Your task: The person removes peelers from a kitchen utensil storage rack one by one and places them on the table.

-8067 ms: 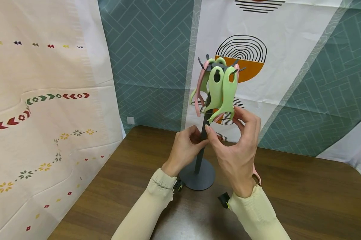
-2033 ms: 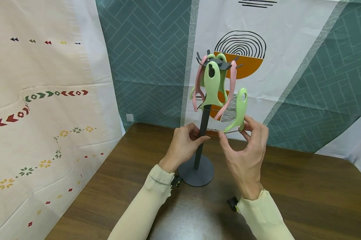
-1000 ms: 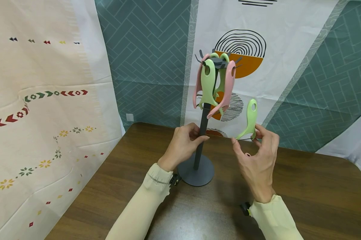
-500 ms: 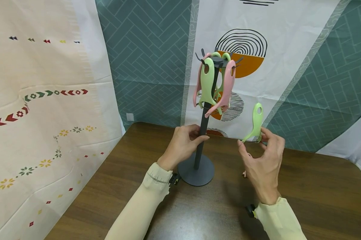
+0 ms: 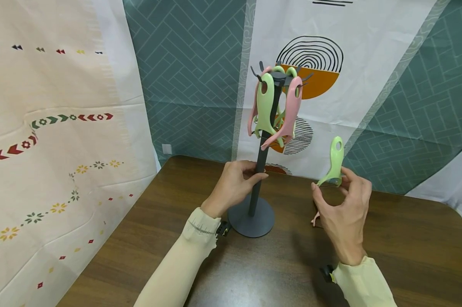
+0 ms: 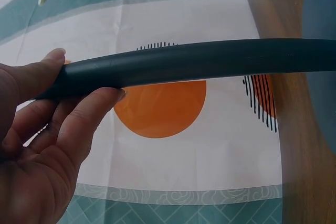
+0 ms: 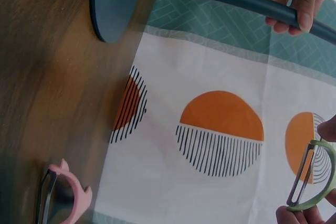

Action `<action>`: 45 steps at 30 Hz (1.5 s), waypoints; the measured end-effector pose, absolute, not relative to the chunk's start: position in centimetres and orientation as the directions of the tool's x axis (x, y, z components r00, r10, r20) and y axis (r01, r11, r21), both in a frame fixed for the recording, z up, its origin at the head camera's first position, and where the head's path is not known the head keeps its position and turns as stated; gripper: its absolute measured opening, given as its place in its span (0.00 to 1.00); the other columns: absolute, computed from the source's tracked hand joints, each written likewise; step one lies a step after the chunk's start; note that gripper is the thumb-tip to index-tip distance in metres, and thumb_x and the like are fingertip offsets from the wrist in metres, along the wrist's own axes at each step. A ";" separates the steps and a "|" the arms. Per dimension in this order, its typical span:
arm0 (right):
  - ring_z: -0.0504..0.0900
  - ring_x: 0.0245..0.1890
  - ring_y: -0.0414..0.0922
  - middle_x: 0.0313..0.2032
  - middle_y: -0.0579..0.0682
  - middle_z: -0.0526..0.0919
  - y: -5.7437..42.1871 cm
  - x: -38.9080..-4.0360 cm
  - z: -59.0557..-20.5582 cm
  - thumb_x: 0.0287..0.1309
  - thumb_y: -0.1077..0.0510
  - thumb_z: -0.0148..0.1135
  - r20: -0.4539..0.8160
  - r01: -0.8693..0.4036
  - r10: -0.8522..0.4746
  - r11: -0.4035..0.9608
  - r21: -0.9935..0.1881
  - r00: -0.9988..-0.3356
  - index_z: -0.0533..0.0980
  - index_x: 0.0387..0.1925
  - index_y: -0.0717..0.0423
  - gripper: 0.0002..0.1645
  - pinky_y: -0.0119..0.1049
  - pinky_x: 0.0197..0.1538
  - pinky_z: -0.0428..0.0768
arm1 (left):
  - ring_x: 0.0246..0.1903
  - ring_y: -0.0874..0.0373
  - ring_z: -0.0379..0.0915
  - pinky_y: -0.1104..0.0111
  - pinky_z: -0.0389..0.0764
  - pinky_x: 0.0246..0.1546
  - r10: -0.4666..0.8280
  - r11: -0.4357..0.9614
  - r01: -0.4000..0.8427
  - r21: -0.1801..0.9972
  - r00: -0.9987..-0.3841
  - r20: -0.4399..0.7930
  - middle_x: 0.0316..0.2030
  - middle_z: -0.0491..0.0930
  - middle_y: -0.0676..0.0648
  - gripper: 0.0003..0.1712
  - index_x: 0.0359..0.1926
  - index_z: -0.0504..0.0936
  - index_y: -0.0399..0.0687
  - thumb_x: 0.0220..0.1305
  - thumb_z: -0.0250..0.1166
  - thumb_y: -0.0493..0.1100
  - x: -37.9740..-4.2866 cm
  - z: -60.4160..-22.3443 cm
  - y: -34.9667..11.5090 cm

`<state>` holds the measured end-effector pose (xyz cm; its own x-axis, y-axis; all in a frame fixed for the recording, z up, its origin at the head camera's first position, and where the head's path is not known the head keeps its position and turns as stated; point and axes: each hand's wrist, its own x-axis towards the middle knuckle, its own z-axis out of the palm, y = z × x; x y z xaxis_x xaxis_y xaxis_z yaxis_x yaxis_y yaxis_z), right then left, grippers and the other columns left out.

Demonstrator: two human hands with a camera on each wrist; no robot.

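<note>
My left hand [image 5: 232, 185] grips the dark pole [image 6: 199, 61] of a stand at mid-height, thumb on one side and fingers on the other. To the right, my right hand [image 5: 347, 209] pinches a green Y-shaped peeler [image 5: 336, 160] by its blade end, between thumb and fingers. The peeler's handle, with an oval hole, points up, and its metal blade [image 7: 303, 174] shows in the right wrist view. On the stand's top hooks hang several peelers, among them a green peeler [image 5: 265, 106] and a pink peeler [image 5: 293, 104] facing me.
The stand's round base [image 5: 250, 221] sits on the brown wooden table [image 5: 146, 226]. Another pink peeler [image 7: 79, 198] lies on the table, mostly behind my right hand in the head view. A patterned cloth [image 5: 192, 76] hangs behind, and a cream cloth [image 5: 62, 170] at the left.
My right hand has taken the green peeler off the stand and carried it right and down. The stand's top with its peelers has turned slightly leftward. My left hand still holds the pole.
</note>
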<state>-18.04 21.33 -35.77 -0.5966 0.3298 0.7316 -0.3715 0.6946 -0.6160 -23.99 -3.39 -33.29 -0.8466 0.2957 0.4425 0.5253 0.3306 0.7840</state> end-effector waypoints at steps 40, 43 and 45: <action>0.66 0.46 0.31 0.49 0.64 0.69 25.7 -18.4 -38.8 0.48 0.61 0.78 0.695 -0.285 0.342 0.732 -0.619 -0.632 0.74 0.63 0.61 0.39 0.14 0.53 0.68 | 0.32 0.55 0.87 0.70 0.83 0.35 0.342 0.325 0.527 0.785 -0.840 0.421 0.37 0.88 0.49 0.07 0.40 0.88 0.46 0.69 0.68 0.44 -24.2 -33.4 -3.6; 0.65 0.46 0.30 0.49 0.63 0.69 26.0 -18.3 -39.1 0.48 0.61 0.78 0.693 -0.277 0.350 0.733 -0.622 -0.631 0.74 0.63 0.60 0.39 0.14 0.52 0.68 | 0.31 0.54 0.86 0.70 0.83 0.35 0.350 0.328 0.535 0.779 -0.835 0.425 0.37 0.88 0.49 0.07 0.40 0.88 0.46 0.70 0.67 0.44 -24.2 -33.4 -3.6; 0.64 0.46 0.28 0.48 0.63 0.69 26.3 -18.3 -39.2 0.48 0.61 0.78 0.696 -0.274 0.350 0.737 -0.618 -0.627 0.74 0.62 0.61 0.38 0.14 0.51 0.68 | 0.31 0.53 0.85 0.70 0.82 0.35 0.359 0.326 0.538 0.777 -0.831 0.424 0.38 0.88 0.47 0.07 0.41 0.88 0.46 0.70 0.67 0.44 -24.2 -33.4 -3.5</action>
<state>-18.30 26.28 -39.24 -0.6274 0.3500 0.6956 -0.2736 0.7372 -0.6177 -24.23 -3.53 -33.38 -0.8313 0.3590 0.4243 0.5377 0.3263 0.7774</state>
